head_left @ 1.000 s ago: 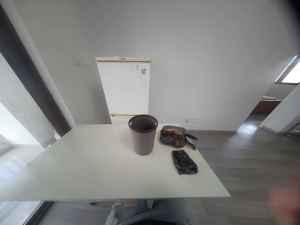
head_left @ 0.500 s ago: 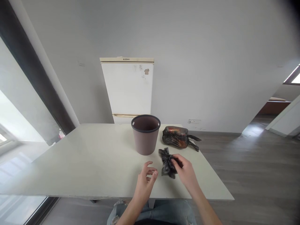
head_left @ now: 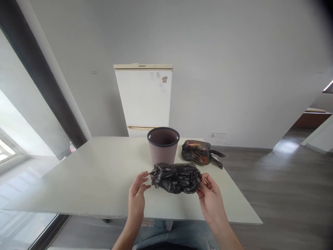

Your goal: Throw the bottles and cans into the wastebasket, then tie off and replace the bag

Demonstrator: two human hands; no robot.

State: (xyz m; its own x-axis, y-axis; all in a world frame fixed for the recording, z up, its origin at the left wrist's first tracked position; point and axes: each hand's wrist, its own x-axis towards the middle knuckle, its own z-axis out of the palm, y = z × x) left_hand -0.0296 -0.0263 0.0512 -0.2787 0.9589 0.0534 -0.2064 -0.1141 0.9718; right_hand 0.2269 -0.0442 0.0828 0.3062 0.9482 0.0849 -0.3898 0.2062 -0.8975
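A crinkled black plastic bag (head_left: pixel 175 178) is stretched sideways between my two hands, above the near part of the table. My left hand (head_left: pixel 137 190) pinches a corner at its left end, fingers partly curled. At the other end, my right hand (head_left: pixel 208 192) grips the bag between thumb and fingers. Directly behind the bag stands an upright mauve trash can (head_left: pixel 163 152) with a dark rim; the bag overlaps its lower part in view. I can see dark inner walls through the can's mouth, but its bottom is hidden.
A knotted, filled black bag (head_left: pixel 197 152) lies right of the can, its two handles trailing toward the table's right edge. The pale table (head_left: pixel 104 180) extends far to the left. Beyond it a white refrigerator (head_left: pixel 144 99) stands against the grey wall.
The black bag, bunched in my right hand before, is now spread out wide. My left hand has moved left and taken hold of its other end. The trash can stays put.
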